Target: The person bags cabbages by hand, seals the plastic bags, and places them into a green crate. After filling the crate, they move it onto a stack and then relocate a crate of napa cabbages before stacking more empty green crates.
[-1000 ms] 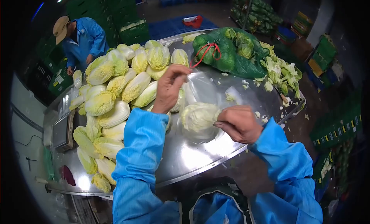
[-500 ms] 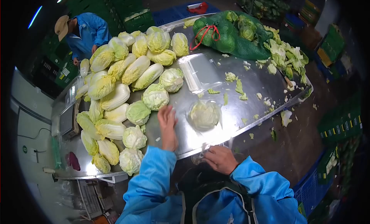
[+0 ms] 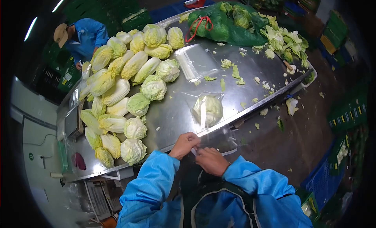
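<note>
A round cabbage [image 3: 209, 109] sits inside a clear plastic bag [image 3: 192, 102] near the front edge of the metal table [image 3: 168, 114]. The bag's open end hangs over the edge toward me. My left hand [image 3: 185, 145] pinches the plastic at the edge, its fingers closed. Close beside it on the right, my right hand [image 3: 212, 160] is closed on the same bag, fingers curled. Left of the bagged cabbage stand several unwrapped round cabbages [image 3: 153, 87]. Behind it lies a stack of flat clear bags [image 3: 197, 62].
Long napa cabbages [image 3: 116, 91] are heaped on the left, near a scale [image 3: 73, 120]. A green net sack [image 3: 231, 26] and trimmed leaves [image 3: 284, 41] lie at the back right. A co-worker in blue [image 3: 88, 36] stands at the back left. Green crates [image 3: 346, 110] stand right.
My left hand has come down from beside the round cabbages to the bag, next to my right hand. The plastic is now drawn toward me. The camera view has shifted slightly.
</note>
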The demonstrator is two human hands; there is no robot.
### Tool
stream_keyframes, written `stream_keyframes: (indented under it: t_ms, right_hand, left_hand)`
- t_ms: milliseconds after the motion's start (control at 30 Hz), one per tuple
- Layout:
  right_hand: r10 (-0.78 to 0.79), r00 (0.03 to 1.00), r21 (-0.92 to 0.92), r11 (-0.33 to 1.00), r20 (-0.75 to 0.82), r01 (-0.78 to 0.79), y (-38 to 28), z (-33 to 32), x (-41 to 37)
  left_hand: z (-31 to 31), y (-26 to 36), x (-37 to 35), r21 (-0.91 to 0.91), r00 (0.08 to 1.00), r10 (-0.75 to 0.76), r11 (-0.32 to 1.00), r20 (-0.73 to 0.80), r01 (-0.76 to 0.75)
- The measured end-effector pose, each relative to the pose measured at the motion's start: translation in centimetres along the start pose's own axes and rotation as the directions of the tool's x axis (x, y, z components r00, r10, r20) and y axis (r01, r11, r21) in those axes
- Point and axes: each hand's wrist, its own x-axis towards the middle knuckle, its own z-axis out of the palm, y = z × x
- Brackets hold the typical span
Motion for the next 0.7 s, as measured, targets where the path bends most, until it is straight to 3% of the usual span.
stream_keyframes:
  t_ms: [67,100,167,200,233,300,333,400,433,467,533,633,667,700]
  right_hand:
    - [0.066,0.981,0.286,0.958,-0.182,-0.011,0.8,-1.5,-2.0]
    - [0.269,0.927,0.360,0.919,-0.263,-0.164,1.3,-3.1,-3.4]
    - [0.662,0.692,0.496,0.721,-0.288,-0.484,3.7,-5.4,-6.0]
    - [0.828,0.505,0.547,0.547,-0.242,-0.634,5.2,-5.2,-6.8]
    - [0.840,0.483,0.549,0.533,-0.248,-0.644,7.0,-3.6,-7.1]
    - [0.914,0.386,0.836,0.115,0.122,-0.536,9.8,-1.3,-6.1]
    - [0.916,0.383,0.836,0.115,0.120,-0.537,10.0,-1.2,-5.2]
    - [0.881,0.330,0.840,-0.126,0.338,-0.527,10.0,-1.4,-2.3]
    - [0.858,0.406,0.824,-0.035,0.315,-0.566,9.9,-1.7,-1.7]
    - [0.861,0.396,0.824,-0.047,0.321,-0.565,10.1,-1.2,-1.6]
    - [0.839,0.505,0.830,0.128,0.200,-0.542,10.6,-0.6,-1.1]
    - [0.866,0.446,0.848,0.051,0.226,-0.528,9.8,-2.5,0.7]
    - [0.882,0.401,0.859,-0.008,0.247,-0.512,9.9,-3.3,1.6]
    - [0.901,0.371,0.826,0.026,0.225,-0.563,11.0,-4.0,2.8]
  left_hand:
    - [-0.6,-1.0,-0.9,-0.299,0.994,-0.092,0.951,-0.050,0.073]
    - [-1.1,-1.0,-1.6,-0.273,0.995,-0.088,0.959,-0.054,0.070]
    - [-1.9,-3.1,-1.9,-0.381,0.993,-0.112,0.921,-0.044,0.087]
    - [-2.0,-4.2,-2.3,-0.479,0.988,-0.143,0.872,-0.051,0.101]
    - [-2.2,-4.7,-2.4,-0.491,0.986,-0.168,0.861,-0.023,0.135]
    - [-2.1,-5.4,-2.7,-0.513,0.979,-0.201,0.837,0.031,0.188]
    - [-2.0,-5.5,-2.8,-0.542,0.971,-0.232,0.809,0.061,0.228]
    - [-2.3,-5.3,-3.3,-0.532,0.960,-0.258,0.801,0.106,0.274]
    - [-2.4,-5.1,-3.5,-0.526,0.949,-0.296,0.793,0.106,0.306]
    - [-2.6,-5.2,-3.6,-0.520,0.935,-0.337,0.782,0.110,0.343]
    - [-3.6,-5.7,-3.3,-0.496,0.925,-0.344,0.782,0.164,0.378]
    - [-5.4,-4.3,-2.2,-0.444,0.935,-0.254,0.828,0.248,0.343]
    - [-6.3,-2.5,-1.0,-0.582,0.946,-0.235,0.746,0.225,0.324]
    - [-7.3,-0.1,0.2,-0.702,0.954,-0.223,0.646,0.202,0.300]
